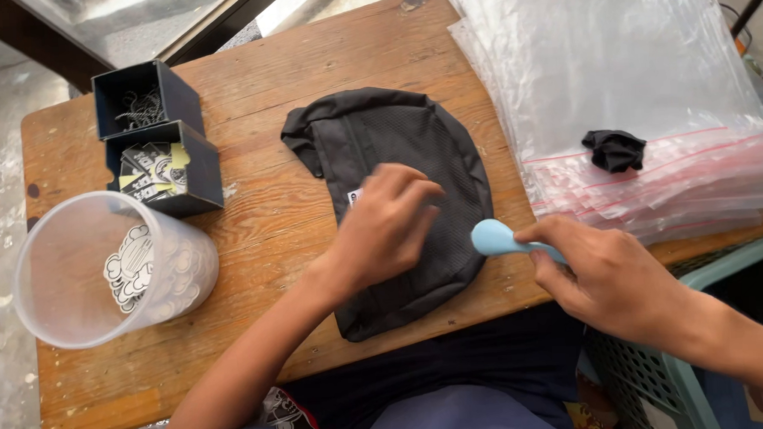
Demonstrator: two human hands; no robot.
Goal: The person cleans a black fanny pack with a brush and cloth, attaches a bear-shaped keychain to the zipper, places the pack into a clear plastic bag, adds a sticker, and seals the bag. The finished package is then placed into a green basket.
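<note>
The right hand (611, 277) pinches a light-blue tool (498, 237) at the edge of the black pouch (398, 197) lying mid-table; the left hand (386, 227), fingers curled, presses it flat. This looks like smoothing; next likely needs steady pressure.

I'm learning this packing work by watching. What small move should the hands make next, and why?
Probably bring the light blue plastic tool, held in the right hand, onto the black mesh fabric pouch: its rounded end sits at the pouch's edge while the left hand presses the pouch flat.
</note>
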